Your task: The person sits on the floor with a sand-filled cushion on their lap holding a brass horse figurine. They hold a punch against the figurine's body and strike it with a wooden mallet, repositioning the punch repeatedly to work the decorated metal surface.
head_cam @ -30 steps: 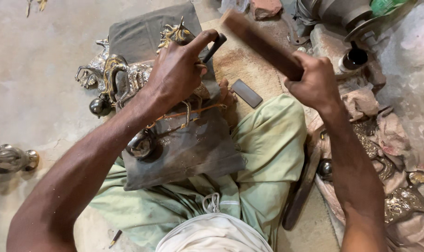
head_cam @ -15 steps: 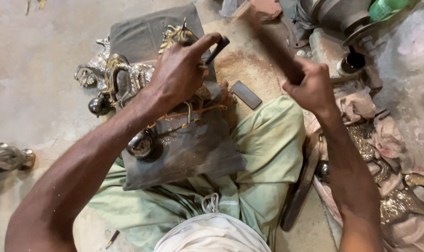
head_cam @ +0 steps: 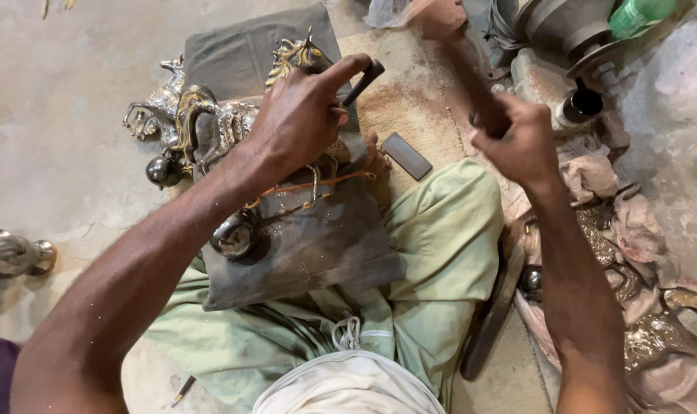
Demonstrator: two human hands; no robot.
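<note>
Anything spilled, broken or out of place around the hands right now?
Only reddish-brown dust lies scattered over the board beside the left hand, which grips a dark punch. The right hand holds a wooden striker. Nothing looks broken.

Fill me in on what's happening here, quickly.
A person sits on the floor working an ornate metal casting that rests on a dark cloth over their lap. The left hand presses a dark punch-like tool against the casting. The right hand grips a wooden stick, raised and blurred. A flat dark bar lies on the wooden board between the hands, and more metal pieces lie on rags to the right.
</note>
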